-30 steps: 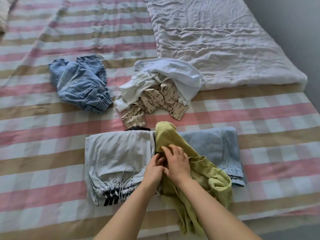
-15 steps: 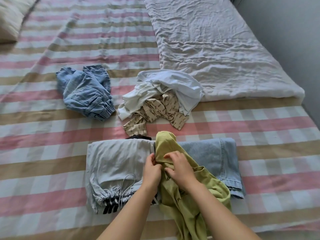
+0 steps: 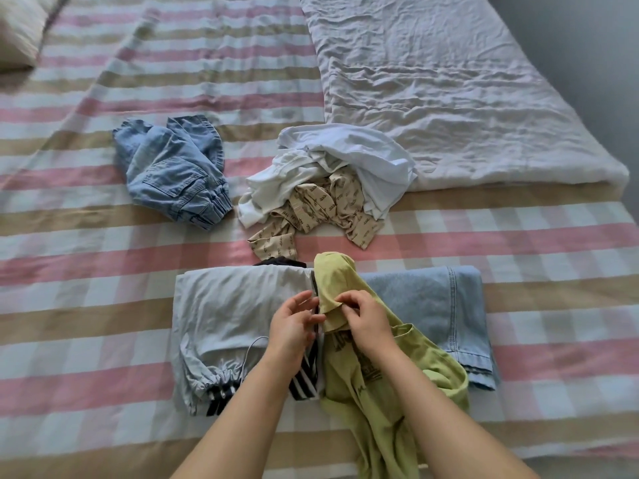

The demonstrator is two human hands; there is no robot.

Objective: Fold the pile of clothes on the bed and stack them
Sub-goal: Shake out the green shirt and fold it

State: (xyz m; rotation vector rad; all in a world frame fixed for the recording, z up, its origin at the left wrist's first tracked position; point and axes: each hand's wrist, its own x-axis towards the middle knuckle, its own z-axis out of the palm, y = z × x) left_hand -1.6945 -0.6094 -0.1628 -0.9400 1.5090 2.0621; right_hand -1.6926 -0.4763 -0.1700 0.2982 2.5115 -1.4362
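Head view: my right hand (image 3: 366, 323) pinches the green T-shirt (image 3: 349, 385) at its sleeve hem; left hand (image 3: 292, 328) loosely spread, just beside it. Long axis runs back under my right forearm.

**Sleeve in hand**

I see my right hand (image 3: 367, 323) pinching a sleeve of the green shirt (image 3: 349, 399), my left hand (image 3: 292, 328) touching its edge. The shirt lies over grey trousers (image 3: 224, 305) and jeans (image 3: 425, 305), both folded, on the bed (image 3: 86, 323).
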